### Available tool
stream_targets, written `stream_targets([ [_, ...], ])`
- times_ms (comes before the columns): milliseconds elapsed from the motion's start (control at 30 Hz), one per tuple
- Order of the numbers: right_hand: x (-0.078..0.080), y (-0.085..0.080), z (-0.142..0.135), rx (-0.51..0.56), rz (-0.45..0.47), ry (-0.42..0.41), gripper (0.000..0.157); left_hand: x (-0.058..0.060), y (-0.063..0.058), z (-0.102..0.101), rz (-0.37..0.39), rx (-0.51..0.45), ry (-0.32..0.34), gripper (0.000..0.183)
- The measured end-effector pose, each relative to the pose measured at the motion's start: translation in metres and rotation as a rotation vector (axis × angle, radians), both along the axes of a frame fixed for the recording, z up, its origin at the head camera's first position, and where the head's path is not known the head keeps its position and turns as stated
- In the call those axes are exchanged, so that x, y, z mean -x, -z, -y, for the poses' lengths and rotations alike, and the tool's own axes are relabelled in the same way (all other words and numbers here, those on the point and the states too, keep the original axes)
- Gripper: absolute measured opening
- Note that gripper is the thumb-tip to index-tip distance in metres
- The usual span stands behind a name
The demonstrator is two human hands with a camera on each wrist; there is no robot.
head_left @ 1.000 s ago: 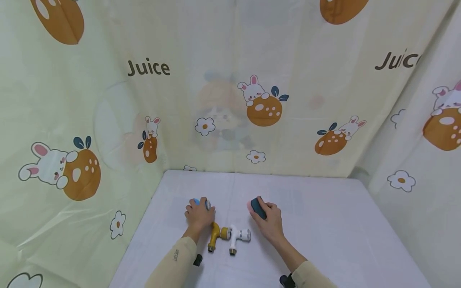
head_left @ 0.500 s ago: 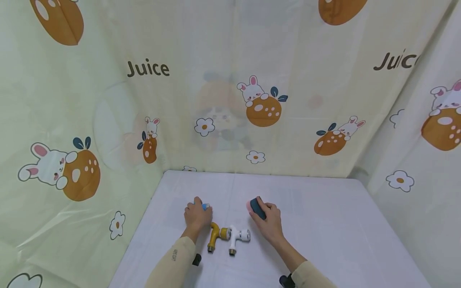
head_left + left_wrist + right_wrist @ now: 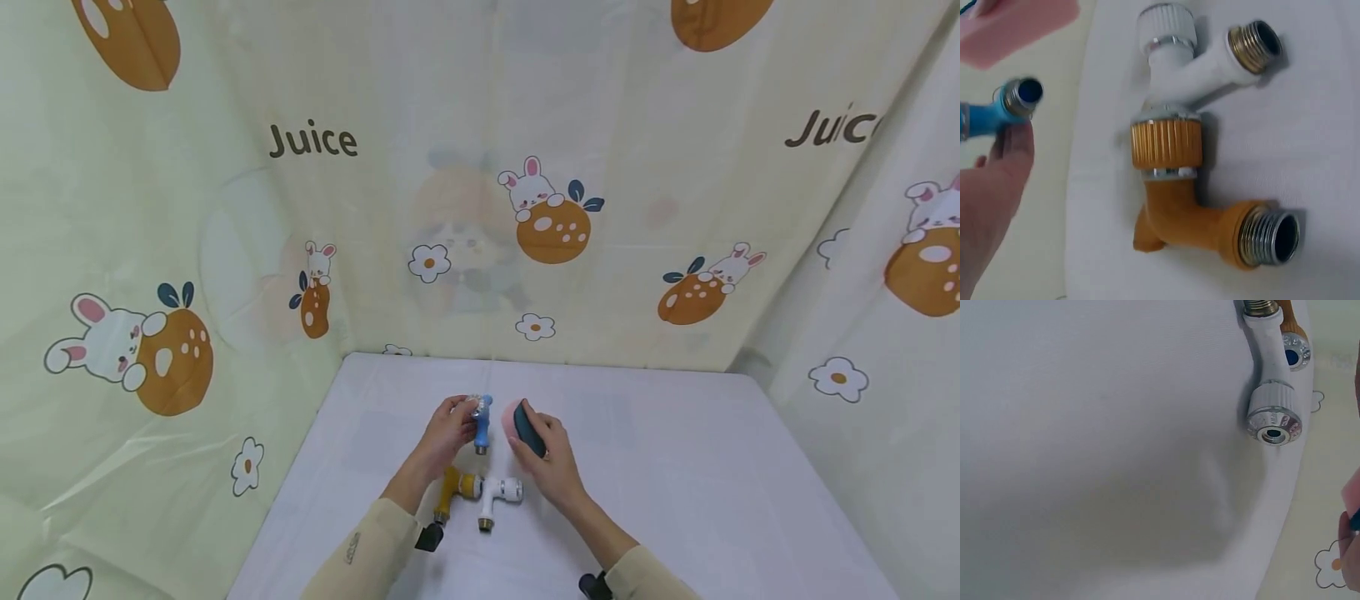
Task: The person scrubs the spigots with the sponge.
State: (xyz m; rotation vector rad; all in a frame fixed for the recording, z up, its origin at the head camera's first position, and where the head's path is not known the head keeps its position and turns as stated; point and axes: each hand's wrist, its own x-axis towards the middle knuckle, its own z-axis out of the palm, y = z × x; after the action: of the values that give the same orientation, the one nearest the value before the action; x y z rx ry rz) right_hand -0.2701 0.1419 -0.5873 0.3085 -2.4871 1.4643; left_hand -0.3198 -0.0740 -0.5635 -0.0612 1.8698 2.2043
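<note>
Left hand (image 3: 446,433) gripping blue tap (image 3: 482,429), right hand (image 3: 555,458) gripping pink-and-dark sponge (image 3: 528,431), tap between hands

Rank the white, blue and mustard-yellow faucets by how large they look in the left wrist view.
1. Mustard-yellow faucet
2. White faucet
3. Blue faucet, going by its visible part only: the frame's left edge cuts it off.

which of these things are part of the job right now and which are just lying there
Apparently in the job:
blue tap, gripped by the left hand
pink-and-dark sponge, held in the right hand

Lying by, though possibly related:
yellow tap, held by neither hand
white tap, beside it, likewise unheld
</note>
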Motion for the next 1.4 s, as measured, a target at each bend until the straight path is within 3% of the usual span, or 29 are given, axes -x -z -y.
stream_targets([
  [100,-0.002,-0.006,0.003,0.02,-0.075,-0.028,0.065,-0.004,-0.003,-0.002,0.005,-0.133,0.124,0.046],
  [167,-0.003,-0.01,0.005,0.033,-0.118,-0.045,0.065,-0.006,-0.003,-0.002,0.019,-0.167,0.179,0.043],
  [367,-0.004,-0.016,0.013,0.01,-0.276,-0.092,0.068,-0.009,-0.002,-0.007,0.048,-0.203,0.236,0.044],
  [467,-0.005,-0.016,0.015,-0.013,-0.337,-0.096,0.069,-0.01,-0.003,-0.009,0.051,-0.214,0.243,0.048],
  [767,-0.004,-0.021,0.013,-0.067,-0.385,-0.078,0.064,-0.011,-0.007,-0.013,0.055,-0.198,0.236,0.045],
  [1100,-0.001,-0.019,0.006,-0.079,-0.281,-0.059,0.058,-0.01,-0.007,-0.013,0.018,-0.119,0.254,0.037],
  [1400,0.006,-0.016,-0.001,-0.125,-0.311,0.01,0.056,-0.01,-0.003,-0.014,-0.007,-0.094,0.224,0.021],
])
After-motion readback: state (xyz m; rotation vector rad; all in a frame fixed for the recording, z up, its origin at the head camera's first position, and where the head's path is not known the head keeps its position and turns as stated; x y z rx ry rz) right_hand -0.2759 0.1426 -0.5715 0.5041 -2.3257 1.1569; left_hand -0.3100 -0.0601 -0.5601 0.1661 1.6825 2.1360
